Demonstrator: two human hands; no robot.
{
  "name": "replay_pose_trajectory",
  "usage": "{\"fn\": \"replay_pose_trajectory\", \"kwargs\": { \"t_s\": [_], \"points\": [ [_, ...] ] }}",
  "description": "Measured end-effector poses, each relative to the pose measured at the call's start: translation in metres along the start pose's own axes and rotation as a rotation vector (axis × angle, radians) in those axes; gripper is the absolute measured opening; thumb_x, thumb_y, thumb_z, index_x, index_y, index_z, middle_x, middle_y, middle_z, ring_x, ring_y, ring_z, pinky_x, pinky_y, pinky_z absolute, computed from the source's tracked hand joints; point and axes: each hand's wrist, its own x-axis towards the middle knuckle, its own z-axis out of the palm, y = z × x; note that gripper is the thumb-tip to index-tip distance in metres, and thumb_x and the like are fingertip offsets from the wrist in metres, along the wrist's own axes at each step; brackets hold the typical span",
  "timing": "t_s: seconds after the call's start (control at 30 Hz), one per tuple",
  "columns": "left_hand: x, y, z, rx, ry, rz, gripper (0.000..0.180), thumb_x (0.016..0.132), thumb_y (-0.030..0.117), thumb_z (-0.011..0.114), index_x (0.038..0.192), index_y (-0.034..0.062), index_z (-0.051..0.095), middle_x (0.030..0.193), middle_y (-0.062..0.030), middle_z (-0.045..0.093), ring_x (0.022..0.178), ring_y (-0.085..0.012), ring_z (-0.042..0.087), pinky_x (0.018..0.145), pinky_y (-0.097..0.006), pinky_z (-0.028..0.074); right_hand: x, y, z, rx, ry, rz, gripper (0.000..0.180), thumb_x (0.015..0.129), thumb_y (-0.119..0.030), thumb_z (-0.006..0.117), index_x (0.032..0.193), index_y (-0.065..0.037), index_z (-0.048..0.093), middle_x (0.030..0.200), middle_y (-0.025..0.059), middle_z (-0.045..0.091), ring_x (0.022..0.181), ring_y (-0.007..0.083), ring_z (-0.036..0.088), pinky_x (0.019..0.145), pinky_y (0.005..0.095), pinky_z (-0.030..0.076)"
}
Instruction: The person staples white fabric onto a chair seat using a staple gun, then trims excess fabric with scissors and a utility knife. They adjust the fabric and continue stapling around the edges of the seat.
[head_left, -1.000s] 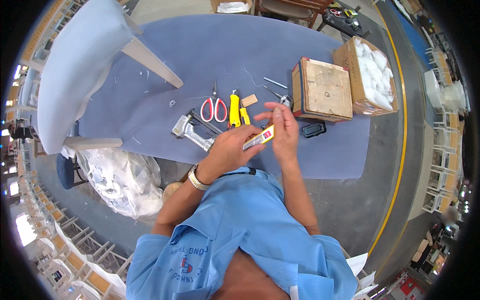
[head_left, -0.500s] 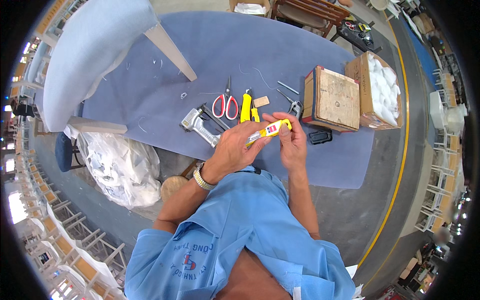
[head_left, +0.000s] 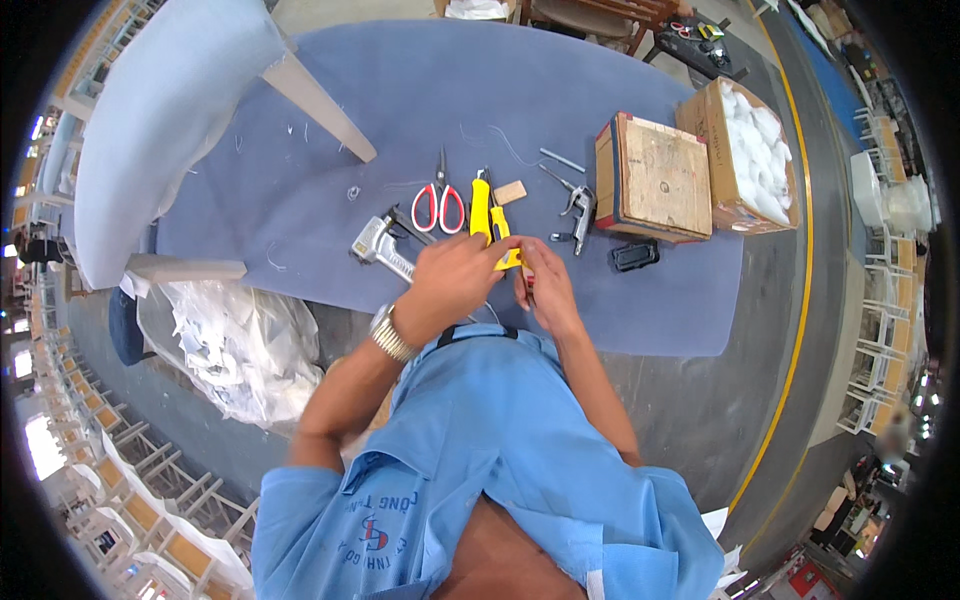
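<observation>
Low over the near part of the blue-covered table, my left hand (head_left: 452, 285) and my right hand (head_left: 550, 290) meet with fingers closed around a small yellow case (head_left: 510, 259). A red patch shows on its right-hand part; my fingers hide much of it. Just beyond lie a yellow cutter knife (head_left: 480, 205) and another yellow-handled tool (head_left: 499, 222). Red-and-white-handled scissors (head_left: 438, 208) rest to their left. A silver staple gun (head_left: 382, 246) lies beside my left hand. Further right are an air blow gun (head_left: 578, 212) and a black tray (head_left: 635, 257).
A pale blue upholstered chair (head_left: 175, 110) lies on the table (head_left: 400, 90) at left. At right stand a worn box (head_left: 660, 180) and a carton of white stuffing (head_left: 755, 160). A plastic bag (head_left: 240, 345) sits below the left edge. A wood scrap (head_left: 509, 192) lies near the tools.
Both hands have come closer together around the yellow case. Its label, plainly seen before, is now mostly covered by my fingers. The whole view has shifted slightly.
</observation>
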Motion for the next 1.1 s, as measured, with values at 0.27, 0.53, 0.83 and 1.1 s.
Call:
{"fn": "replay_pose_trajectory", "kwargs": {
  "t_s": [0.27,0.53,0.83,1.1],
  "points": [
    [0.024,-0.006,0.011,0.084,-0.292,0.065,0.028,0.085,0.023,0.07,0.112,0.0138,0.072,0.089,-0.0094,0.071,0.084,-0.0278,0.07,0.068,-0.043,0.055,-0.006,0.019,-0.033,-0.014,0.037,0.117,0.037,0.107,-0.034,0.048,0.114,-0.001,0.064,0.082,0.0087,0.07,0.041,0.0048,0.039,0.036,0.0226,0.031],
    [-0.003,-0.028,0.01,-0.15,-0.108,0.071,0.038,0.081,0.029,0.077,0.116,0.0151,0.071,0.095,-0.0083,0.07,0.085,-0.0286,0.067,0.074,-0.041,0.051,-0.011,0.01,-0.045,-0.234,-0.078,0.055,0.029,0.103,-0.029,0.059,0.101,-0.002,0.07,0.077,0.0031,0.066,0.047,0.0024,0.043,0.038,0.0221,0.03],
    [-0.013,-0.019,0.028,-0.277,0.091,-0.083,0.031,0.083,0.038,0.077,0.097,0.0097,0.076,0.09,-0.011,0.072,0.089,-0.0297,0.067,0.078,-0.041,0.051,-0.017,-0.031,-0.011,-0.749,0.014,-0.489,0.012,0.091,-0.01,0.069,0.089,0.002,0.067,0.076,0.011,0.063,0.066,0.0207,0.059,0.06,0.0352,0.046],
    [-0.019,-0.019,0.035,-0.337,0.173,-0.105,0.031,0.082,0.035,0.079,0.089,0.0059,0.076,0.083,-0.0133,0.071,0.082,-0.0308,0.067,0.073,-0.043,0.05,-0.028,-0.044,0.003,-0.888,0.021,-0.641,0.011,0.088,-0.006,0.071,0.087,0.0,0.062,0.078,0.0135,0.06,0.066,0.029,0.06,0.06,0.0368,0.045]
  ]
}}
